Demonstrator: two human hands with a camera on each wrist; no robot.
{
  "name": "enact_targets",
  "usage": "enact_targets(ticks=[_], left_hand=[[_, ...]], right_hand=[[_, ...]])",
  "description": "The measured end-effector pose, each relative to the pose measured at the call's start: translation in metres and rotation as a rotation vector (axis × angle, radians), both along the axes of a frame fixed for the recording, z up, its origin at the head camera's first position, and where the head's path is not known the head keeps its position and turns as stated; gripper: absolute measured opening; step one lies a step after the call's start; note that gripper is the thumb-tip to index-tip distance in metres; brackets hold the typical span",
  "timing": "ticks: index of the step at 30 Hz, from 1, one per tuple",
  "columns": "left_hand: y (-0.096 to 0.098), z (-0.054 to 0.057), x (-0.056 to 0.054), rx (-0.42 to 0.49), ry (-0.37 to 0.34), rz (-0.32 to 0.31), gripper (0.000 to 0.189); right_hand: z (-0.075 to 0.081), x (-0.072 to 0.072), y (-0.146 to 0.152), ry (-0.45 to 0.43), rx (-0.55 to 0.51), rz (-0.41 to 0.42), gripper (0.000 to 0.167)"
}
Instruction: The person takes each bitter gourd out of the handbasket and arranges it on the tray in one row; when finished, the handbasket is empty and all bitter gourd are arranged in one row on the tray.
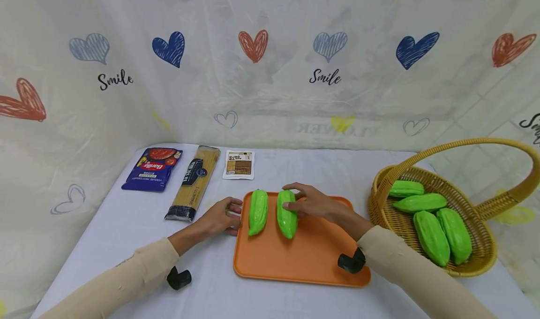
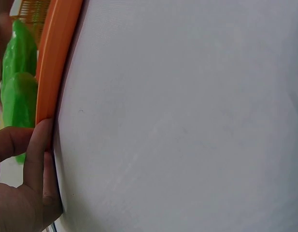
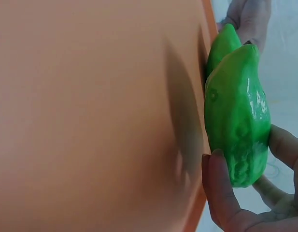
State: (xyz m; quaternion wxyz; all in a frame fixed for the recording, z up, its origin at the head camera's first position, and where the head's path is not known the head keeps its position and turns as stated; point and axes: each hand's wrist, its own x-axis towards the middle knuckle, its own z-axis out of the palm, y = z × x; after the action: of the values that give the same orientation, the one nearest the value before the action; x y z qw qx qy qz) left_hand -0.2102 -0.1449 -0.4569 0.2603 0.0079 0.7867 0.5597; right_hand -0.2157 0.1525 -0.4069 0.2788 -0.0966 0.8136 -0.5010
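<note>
An orange tray [image 1: 295, 258] lies on the white-covered table in front of me. My right hand [image 1: 312, 202] pinches a glossy, ridged green bitter melon [image 1: 288, 220] between thumb and fingers, over the upper part of the tray. In the right wrist view this bitter melon [image 3: 240, 116] casts a shadow on the tray's orange floor [image 3: 91, 116]. Another bitter melon [image 1: 258, 212] lies to its left, along the tray's left side. At the left rim of the tray, my left hand [image 1: 220, 217] grips the edge, seen as an orange rim [image 2: 54, 63] between fingers in the left wrist view.
On the right stands a wicker basket [image 1: 485, 251] with a tall arched handle, holding several more bitter melons [image 1: 431, 237]. Behind the tray at left lie a blue Barilla pouch [image 1: 153, 169], a spaghetti pack [image 1: 194, 183] and a small white packet [image 1: 238, 164]. A heart-printed curtain [image 1: 287, 89] hangs behind.
</note>
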Motion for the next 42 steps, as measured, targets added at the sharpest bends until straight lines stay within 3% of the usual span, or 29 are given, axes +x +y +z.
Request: enact_targets(ticks=[12, 21, 32, 42], left_hand=[[0.000, 0.001, 0.000, 0.004, 0.003, -0.019, 0.063], [-0.001, 0.003, 0.001, 0.010, 0.000, -0.032, 0.063], [-0.001, 0.002, 0.000, 0.006, -0.005, -0.029, 0.062], [0.000, -0.001, 0.000, 0.000, 0.002, -0.006, 0.061]], right_hand=[[-0.008, -0.009, -0.017, -0.040, 0.048, -0.008, 0.073], [-0.010, -0.012, -0.023, -0.035, 0.024, -0.008, 0.072], [-0.012, -0.010, -0.032, -0.033, -0.052, -0.034, 0.073], [-0.010, -0.008, -0.036, -0.017, -0.016, -0.034, 0.072]])
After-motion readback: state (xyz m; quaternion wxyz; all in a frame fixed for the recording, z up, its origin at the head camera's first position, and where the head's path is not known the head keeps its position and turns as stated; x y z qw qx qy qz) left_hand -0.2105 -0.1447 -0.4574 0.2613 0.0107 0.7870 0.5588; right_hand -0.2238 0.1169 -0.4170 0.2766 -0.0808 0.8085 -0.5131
